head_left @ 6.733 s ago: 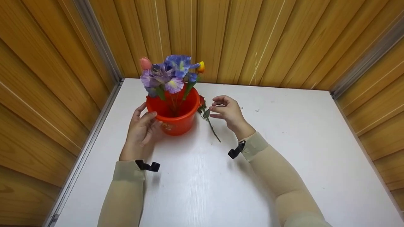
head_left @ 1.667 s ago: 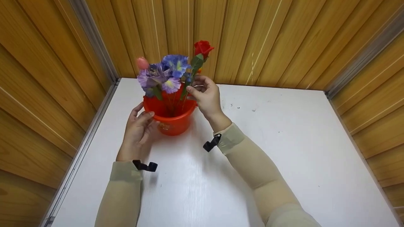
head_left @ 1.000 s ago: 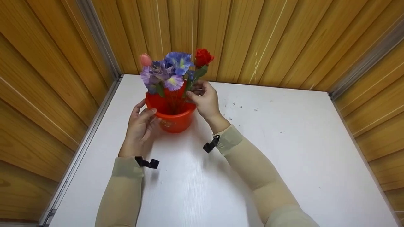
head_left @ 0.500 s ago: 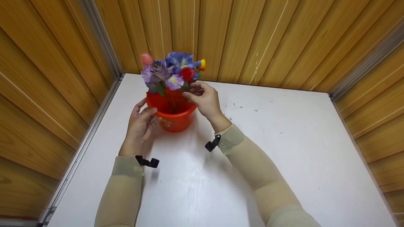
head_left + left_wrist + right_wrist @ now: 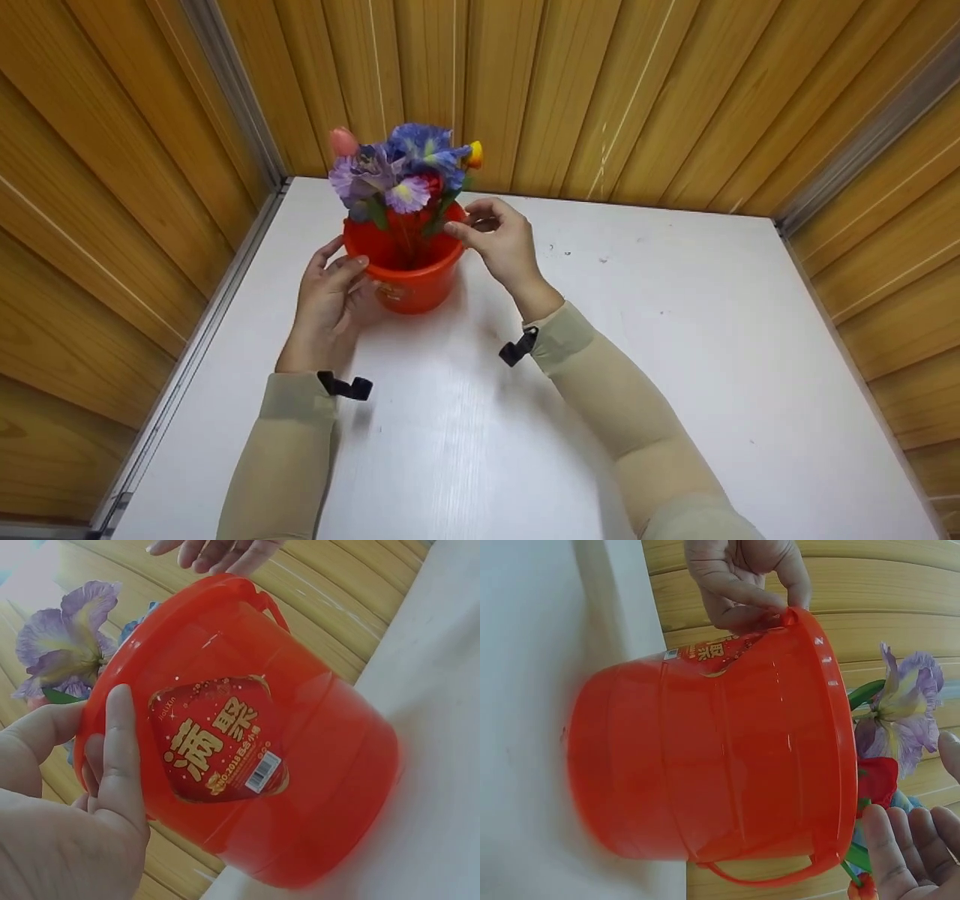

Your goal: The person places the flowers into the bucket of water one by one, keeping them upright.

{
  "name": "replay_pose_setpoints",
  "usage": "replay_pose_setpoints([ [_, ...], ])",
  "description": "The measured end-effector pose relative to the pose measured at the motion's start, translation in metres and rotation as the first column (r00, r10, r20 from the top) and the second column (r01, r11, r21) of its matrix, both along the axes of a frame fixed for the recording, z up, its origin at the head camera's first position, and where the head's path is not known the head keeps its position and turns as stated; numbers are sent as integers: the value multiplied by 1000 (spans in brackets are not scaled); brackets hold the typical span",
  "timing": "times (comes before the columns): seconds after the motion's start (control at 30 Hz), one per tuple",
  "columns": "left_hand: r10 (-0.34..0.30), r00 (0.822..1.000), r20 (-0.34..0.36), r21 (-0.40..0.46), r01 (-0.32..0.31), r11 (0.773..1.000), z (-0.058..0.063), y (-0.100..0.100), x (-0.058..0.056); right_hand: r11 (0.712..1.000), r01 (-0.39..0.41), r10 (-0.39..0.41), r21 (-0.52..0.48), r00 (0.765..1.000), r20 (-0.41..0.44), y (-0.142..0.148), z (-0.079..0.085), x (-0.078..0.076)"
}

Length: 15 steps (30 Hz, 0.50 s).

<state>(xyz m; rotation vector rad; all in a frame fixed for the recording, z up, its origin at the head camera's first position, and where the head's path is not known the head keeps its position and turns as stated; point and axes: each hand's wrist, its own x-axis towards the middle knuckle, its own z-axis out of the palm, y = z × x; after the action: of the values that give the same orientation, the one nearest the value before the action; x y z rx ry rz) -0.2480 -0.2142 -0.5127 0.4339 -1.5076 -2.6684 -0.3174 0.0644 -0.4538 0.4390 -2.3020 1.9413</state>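
Note:
A red plastic bucket (image 5: 416, 289) stands on the white table with artificial flowers in it. My left hand (image 5: 322, 300) grips its left rim; the left wrist view shows the thumb and fingers (image 5: 124, 765) around the edge. Near the right rim is my right hand (image 5: 510, 247), fingers loosely bent and thumb apart. Nothing sits between thumb and fingers (image 5: 889, 847) in the right wrist view. The red rose (image 5: 877, 780) leans among purple-blue irises (image 5: 375, 172), partly hidden by petals. A pink tulip (image 5: 343, 141) and a yellow flower (image 5: 475, 154) flank them.
The white table (image 5: 675, 337) spreads in front and to the right, with small dark marks. Wood-look panels (image 5: 570, 90) rise behind and at both sides. A thin red bucket handle (image 5: 765, 881) hangs at the rim. Black wrist cameras (image 5: 517, 349) jut from both sleeves.
The right hand picked up the rose from the table, raised it over the bucket and lowered it among the irises. It has let go and drawn slightly right. The left hand stayed on the rim.

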Motion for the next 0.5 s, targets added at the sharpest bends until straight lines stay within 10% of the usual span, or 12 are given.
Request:
replay_pose_setpoints([
  [0.5, 55, 998, -9, -299, -55, 953, 12, -26, -7, 987, 66, -68, 143, 998, 7, 62, -5, -13],
])
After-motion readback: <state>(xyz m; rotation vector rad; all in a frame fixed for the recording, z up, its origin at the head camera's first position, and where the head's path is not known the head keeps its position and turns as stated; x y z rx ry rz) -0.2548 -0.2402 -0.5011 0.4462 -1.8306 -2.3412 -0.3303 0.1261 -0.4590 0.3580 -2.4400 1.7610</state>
